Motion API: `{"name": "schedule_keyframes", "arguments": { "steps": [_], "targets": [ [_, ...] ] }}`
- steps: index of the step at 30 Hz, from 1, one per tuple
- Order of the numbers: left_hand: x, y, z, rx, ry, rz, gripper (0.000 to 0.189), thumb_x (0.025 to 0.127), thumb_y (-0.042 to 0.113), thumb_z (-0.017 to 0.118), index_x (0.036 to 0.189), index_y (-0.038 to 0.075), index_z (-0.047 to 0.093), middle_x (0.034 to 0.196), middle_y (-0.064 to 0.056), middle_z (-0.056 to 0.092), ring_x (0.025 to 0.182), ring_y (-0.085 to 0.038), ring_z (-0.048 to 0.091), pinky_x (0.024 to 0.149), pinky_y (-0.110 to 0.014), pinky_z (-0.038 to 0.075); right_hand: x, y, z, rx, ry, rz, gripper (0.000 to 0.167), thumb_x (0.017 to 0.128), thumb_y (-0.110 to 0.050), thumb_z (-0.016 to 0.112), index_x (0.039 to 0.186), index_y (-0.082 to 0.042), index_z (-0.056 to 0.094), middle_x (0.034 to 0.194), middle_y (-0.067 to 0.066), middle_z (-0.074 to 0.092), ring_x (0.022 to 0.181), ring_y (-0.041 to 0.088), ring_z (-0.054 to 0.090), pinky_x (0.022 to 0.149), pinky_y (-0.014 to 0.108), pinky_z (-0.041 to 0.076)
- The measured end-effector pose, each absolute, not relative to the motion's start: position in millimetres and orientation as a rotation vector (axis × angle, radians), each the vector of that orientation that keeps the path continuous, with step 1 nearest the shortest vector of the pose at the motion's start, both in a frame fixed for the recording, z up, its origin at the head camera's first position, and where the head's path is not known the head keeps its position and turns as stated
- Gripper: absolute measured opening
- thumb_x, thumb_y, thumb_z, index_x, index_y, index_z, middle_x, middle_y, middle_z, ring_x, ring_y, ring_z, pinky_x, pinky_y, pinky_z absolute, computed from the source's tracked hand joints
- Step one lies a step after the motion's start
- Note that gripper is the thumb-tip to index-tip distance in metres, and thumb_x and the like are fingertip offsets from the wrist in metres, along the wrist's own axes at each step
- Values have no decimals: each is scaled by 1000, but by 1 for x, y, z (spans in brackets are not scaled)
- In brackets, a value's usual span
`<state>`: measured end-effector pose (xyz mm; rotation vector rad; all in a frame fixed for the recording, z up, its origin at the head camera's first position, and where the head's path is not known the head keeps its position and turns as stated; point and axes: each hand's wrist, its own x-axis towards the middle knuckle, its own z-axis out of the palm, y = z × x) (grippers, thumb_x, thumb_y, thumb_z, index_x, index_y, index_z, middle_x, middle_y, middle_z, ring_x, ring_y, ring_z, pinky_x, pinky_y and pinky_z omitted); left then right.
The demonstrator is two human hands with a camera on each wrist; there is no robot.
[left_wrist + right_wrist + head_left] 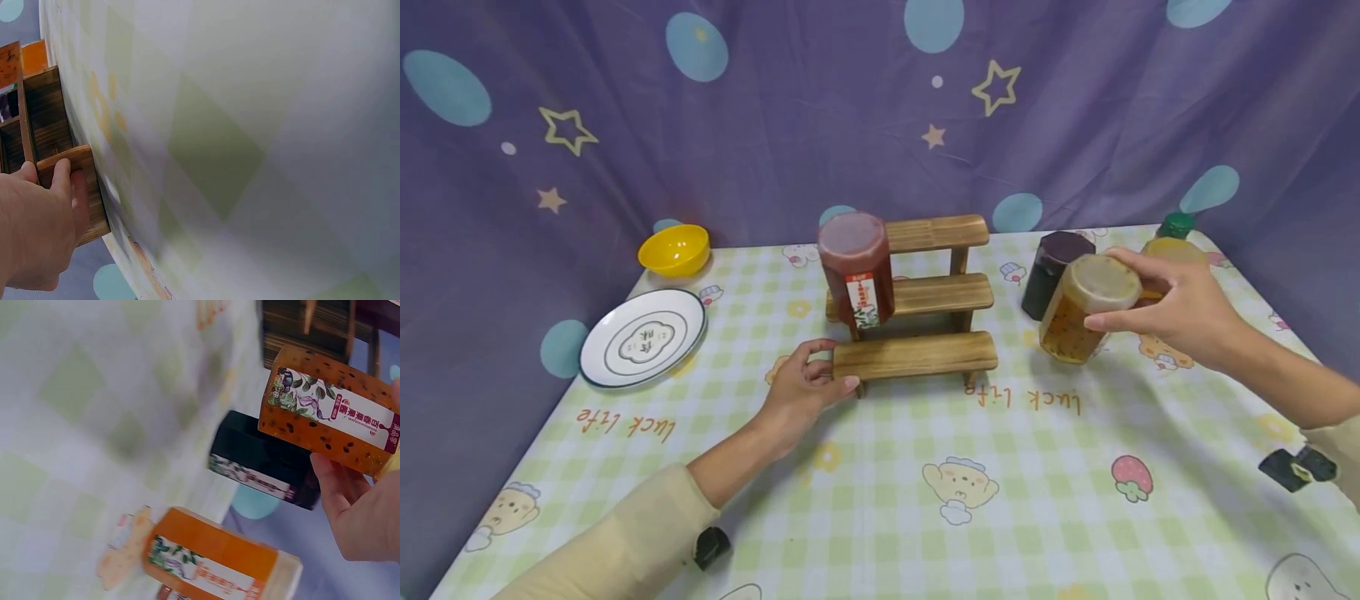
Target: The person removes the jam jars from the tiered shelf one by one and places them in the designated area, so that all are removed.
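My left hand (801, 392) grips the left end of the lowest step of a three-tier wooden stand (917, 356), fingertips on the wood in the left wrist view. My right hand (1183, 304) holds a jar of amber jam with dark seeds (1069, 327) near its pale lid, slightly tilted. In the right wrist view this jam jar (312, 419) shows a white label with leaves and a purple end. A jar of red jam (856, 275) stands toward the left side of the stand, its label facing me.
Behind the held jar stand a dark jam jar (1045, 275) and an orange jam jar (212, 550), with a green-capped bottle (1176, 223) farther back. A white plate (598, 354) and a yellow bowl (673, 260) are at the left. A purple curtain (820, 108) hangs behind the table.
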<state>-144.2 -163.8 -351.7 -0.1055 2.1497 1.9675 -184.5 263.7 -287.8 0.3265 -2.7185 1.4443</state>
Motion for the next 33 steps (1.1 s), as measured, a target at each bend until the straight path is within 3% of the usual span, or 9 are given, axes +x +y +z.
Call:
{"name": "schedule_keyframes", "arguments": {
  "steps": [3,5,9,13,24,33],
  "targets": [
    [-145,-164,-352,-100,2152,1962,62,86,0,70,138,6,37,108,-14,58,87,-16,62,83,-29,55,-184,264,-296,292,-2743,1422,84,73,-16,86,145,-14,43,105,-23,63,92,-5,62,69,14,53],
    [-145,-164,-352,-99,2153,1960,62,86,0,70,138,7,37,108,-14,58,86,-16,62,83,-29,55,-184,265,-301,274,-2762,1416,84,73,-17,86,145,-16,44,105,-21,64,90,-4,61,62,15,51],
    [-144,-164,-352,-97,2152,1963,62,86,0,70,138,6,37,108,-15,59,87,-16,63,83,-30,55,-183,265,-309,257,-2805,1351,83,73,-22,86,144,-19,45,119,-9,59,93,-7,57,63,13,47],
    [-145,-163,-351,-95,2160,1955,61,86,1,70,138,6,37,108,-14,59,86,-16,63,84,-30,55,-182,265,-314,233,-2828,1320,83,73,-26,86,144,-20,45,127,2,56,97,-9,55,72,8,46],
    [-145,-163,-352,-92,2169,1942,61,87,3,71,138,8,38,106,-13,60,85,-16,62,85,-33,55,-180,265,-323,199,-2838,1366,83,73,-26,86,145,-19,45,118,-7,61,94,-8,58,70,14,51],
    [-145,-164,-351,-106,2176,1937,60,86,3,71,137,9,38,105,-11,60,83,-16,61,84,-33,54,-178,262,-327,240,-2820,1347,82,73,-26,86,144,-17,45,128,10,58,95,-12,57,70,13,51]
  ]
}}
